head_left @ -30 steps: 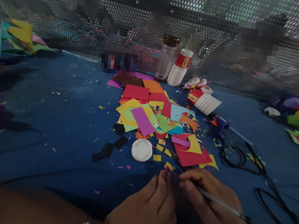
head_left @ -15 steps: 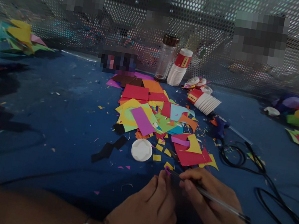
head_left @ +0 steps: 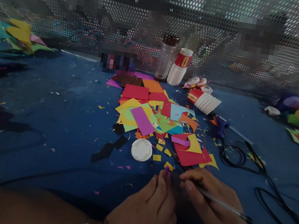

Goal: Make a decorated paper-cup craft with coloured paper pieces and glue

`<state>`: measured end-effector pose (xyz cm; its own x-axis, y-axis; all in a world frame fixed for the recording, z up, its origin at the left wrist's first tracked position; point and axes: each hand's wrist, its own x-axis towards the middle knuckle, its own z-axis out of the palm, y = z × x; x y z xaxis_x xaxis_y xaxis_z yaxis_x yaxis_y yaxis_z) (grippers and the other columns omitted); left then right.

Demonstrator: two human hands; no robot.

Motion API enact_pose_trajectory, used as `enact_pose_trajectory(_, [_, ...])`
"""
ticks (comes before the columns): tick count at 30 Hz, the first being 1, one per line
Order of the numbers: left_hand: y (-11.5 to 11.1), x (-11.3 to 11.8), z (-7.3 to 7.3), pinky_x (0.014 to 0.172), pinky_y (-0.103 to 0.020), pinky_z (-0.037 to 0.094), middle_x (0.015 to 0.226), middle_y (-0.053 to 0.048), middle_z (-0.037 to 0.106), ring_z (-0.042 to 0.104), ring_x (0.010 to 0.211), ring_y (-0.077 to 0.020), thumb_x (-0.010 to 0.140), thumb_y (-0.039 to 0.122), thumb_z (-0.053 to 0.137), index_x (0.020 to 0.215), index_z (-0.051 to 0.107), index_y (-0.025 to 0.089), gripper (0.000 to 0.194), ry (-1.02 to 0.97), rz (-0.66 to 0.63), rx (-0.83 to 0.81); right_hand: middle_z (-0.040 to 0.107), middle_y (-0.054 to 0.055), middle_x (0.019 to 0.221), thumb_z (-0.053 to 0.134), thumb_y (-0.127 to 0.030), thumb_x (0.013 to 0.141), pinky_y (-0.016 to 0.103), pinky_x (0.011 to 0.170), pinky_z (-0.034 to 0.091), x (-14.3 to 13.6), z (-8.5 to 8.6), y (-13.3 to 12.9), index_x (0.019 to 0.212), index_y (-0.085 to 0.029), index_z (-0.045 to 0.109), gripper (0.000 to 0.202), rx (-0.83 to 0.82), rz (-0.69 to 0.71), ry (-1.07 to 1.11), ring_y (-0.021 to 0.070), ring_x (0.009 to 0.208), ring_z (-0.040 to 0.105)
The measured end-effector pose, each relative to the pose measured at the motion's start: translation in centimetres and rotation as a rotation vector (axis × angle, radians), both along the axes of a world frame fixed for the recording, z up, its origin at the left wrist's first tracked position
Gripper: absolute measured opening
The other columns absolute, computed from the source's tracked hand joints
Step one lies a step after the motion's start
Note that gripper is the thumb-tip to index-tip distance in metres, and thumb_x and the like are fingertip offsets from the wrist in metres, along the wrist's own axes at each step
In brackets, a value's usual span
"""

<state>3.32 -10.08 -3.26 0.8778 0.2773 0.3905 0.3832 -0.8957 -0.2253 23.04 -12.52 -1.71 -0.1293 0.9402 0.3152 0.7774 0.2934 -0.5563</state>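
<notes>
Between the fingertips of my left hand (head_left: 148, 210) is a small purple paper piece (head_left: 168, 170), pinched against the tabletop. A pen (head_left: 227, 205) with a clear barrel and dark end rests in my right hand (head_left: 216, 204), gripped by thumb and forefinger. Its point faces the purple piece; whether the two touch is too dark to tell. Just beyond the fingertips lies a small yellow paper piece (head_left: 169, 165). A round white lid (head_left: 141, 149) sits ahead of my left hand, with black paper scraps (head_left: 103, 152) to its left.
Coloured paper sheets (head_left: 135, 92) and cuttings cover the table's middle. Behind them stand a glass bottle (head_left: 164, 63) and stacked paper cups (head_left: 176, 72); another cup stack (head_left: 203, 101) lies sideways. A glue gun (head_left: 219, 127) trails a black cable (head_left: 272, 195) on the right. Perforated metal panelling (head_left: 208, 26) rises behind.
The pen has shifted slightly to the right, and its point has drawn back a little from the purple piece. My left hand keeps its place and its pinch.
</notes>
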Motion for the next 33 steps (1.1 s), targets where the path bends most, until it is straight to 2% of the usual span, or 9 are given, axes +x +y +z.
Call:
enact_pose_trajectory(14, [-0.09,-0.05,0.11,0.099,-0.038,0.041,0.117,-0.012,0.073,0.066,0.113,-0.0262,0.099,0.028,0.044,0.115,0.070,0.012,0.035,0.056,-0.004,-0.016,0.070,-0.002,0.075,0.048,-0.030,0.097,0.025,0.062,0.054,-0.12,0.16,-0.06,0.093,-0.027,0.065,0.018,-0.052,-0.033,0.004,0.0139,0.063,0.067])
enact_pose_trajectory(23, [-0.13,-0.08,0.00,0.098,-0.039,0.039,0.116,-0.012,0.073,0.066,0.111,-0.0268,0.098,0.027,0.043,0.107,0.073,0.015,0.034,-0.013,0.006,-0.013,0.070,-0.003,0.075,0.048,-0.028,0.097,0.024,0.062,0.053,-0.10,0.25,-0.02,0.093,-0.027,0.065,0.018,-0.035,-0.022,-0.002,0.0130,0.063,0.067])
enact_pose_trajectory(33, [-0.09,-0.14,-0.07,0.100,-0.039,0.038,0.118,-0.012,0.073,0.065,0.113,-0.0274,0.097,0.028,0.043,0.106,0.072,0.015,0.033,0.009,-0.001,-0.021,0.071,-0.002,0.073,0.048,-0.031,0.097,0.025,0.059,0.054,-0.19,0.41,-0.11,0.091,-0.027,0.066,0.019,-0.026,-0.042,0.015,0.0137,0.061,0.068])
